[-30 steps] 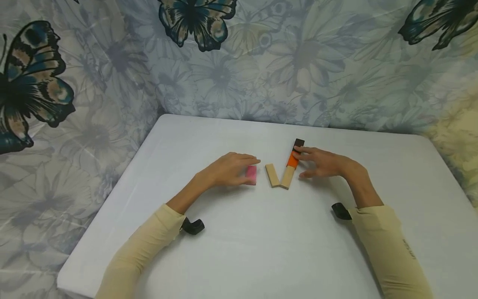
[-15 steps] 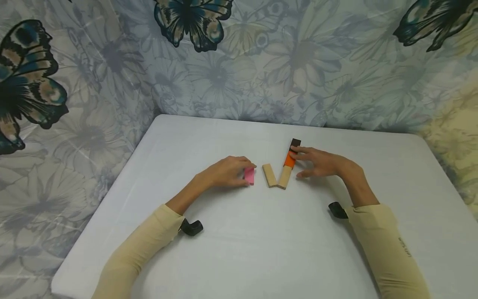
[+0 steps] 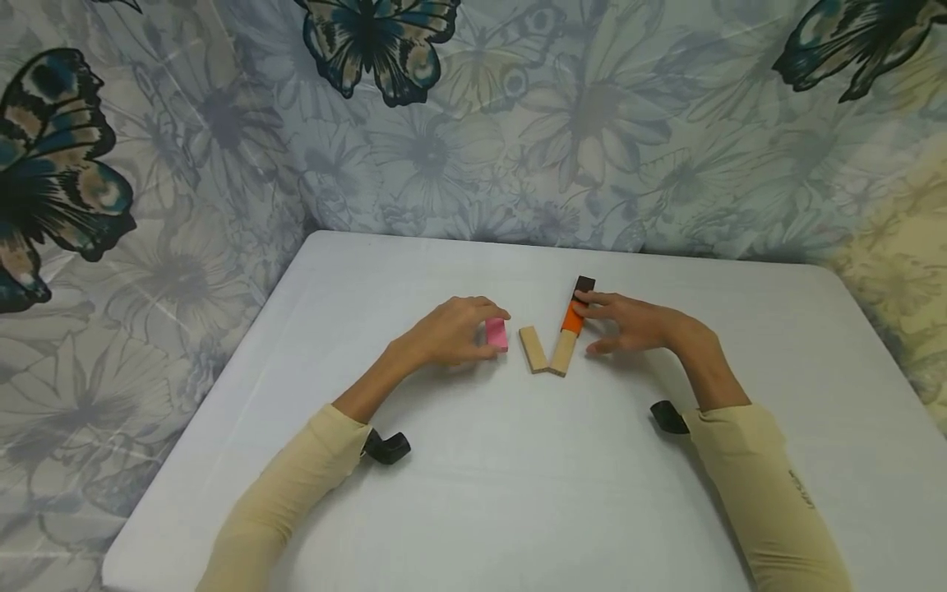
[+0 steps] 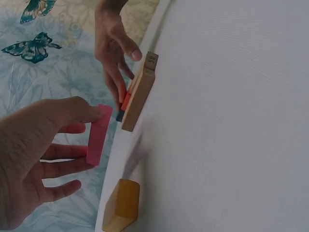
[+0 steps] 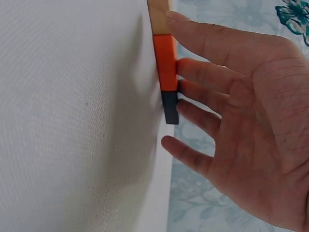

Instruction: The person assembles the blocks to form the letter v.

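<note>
My left hand (image 3: 451, 333) pinches a pink block (image 3: 496, 335) between thumb and fingers. In the left wrist view the pink block stands upright in the grip, apart from the other blocks. To its right, two plain wooden blocks, a left one (image 3: 533, 349) and a right one (image 3: 563, 353), meet at their near ends in a V. An orange block (image 3: 573, 319) and then a black block (image 3: 584, 284) continue the right arm of the V in a line. The fingertips of my right hand (image 3: 639, 321) touch the orange and black blocks, its fingers spread.
A yellow-orange block (image 4: 123, 205) stands on the table below the left hand in the left wrist view; the head view hides it. The white table (image 3: 510, 493) ends at a butterfly-patterned cloth (image 3: 473, 164) behind. Black wrist devices (image 3: 388, 448) hang below both sleeves.
My left hand has closed its fingers on the pink block and raised it a little off the table. The right hand stays by the orange and black blocks.
</note>
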Action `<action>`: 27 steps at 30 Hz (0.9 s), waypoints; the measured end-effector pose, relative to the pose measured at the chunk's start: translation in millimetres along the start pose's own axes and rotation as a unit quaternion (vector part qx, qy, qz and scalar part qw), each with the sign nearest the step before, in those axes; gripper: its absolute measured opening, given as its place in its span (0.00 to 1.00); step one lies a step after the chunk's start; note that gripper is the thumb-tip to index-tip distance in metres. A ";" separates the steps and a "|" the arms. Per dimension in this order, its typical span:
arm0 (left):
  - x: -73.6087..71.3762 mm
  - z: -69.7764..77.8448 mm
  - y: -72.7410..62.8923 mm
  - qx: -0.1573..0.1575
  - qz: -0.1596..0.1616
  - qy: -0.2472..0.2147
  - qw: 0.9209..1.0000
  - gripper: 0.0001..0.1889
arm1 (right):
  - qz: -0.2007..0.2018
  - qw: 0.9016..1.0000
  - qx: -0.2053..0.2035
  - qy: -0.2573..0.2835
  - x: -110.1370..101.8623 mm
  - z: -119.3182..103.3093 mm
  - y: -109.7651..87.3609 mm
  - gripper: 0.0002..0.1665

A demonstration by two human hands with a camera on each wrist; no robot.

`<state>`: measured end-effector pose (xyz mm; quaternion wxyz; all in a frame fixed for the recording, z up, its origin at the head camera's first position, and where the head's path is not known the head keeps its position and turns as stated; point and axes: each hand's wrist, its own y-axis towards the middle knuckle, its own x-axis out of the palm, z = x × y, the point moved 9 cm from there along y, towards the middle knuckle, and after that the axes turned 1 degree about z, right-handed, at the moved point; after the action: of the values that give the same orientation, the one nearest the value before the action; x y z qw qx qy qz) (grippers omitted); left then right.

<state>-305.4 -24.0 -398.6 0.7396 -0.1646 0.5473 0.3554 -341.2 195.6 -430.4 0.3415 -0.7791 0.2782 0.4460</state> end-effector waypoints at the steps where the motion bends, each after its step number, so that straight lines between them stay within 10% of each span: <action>1: -1.9 0.0 2.2 -0.001 0.003 0.001 1.000 0.25 | 0.001 1.000 -0.001 -0.001 0.1 0.0 -0.1 0.49; 15: -21.3 -2.3 49.9 -0.028 0.008 -0.024 0.999 0.26 | 0.002 1.000 -0.004 -0.014 -2.0 -2.4 -1.6 0.50; 27: 1.6 -23.2 80.2 -0.073 -0.042 -0.056 0.995 0.27 | 0.000 1.000 0.002 -0.011 -0.3 0.9 -1.2 0.49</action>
<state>-377.9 17.4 -396.5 0.7694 -0.2211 0.4700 0.3718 -341.0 197.0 -430.1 0.3462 -0.7737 0.2750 0.4537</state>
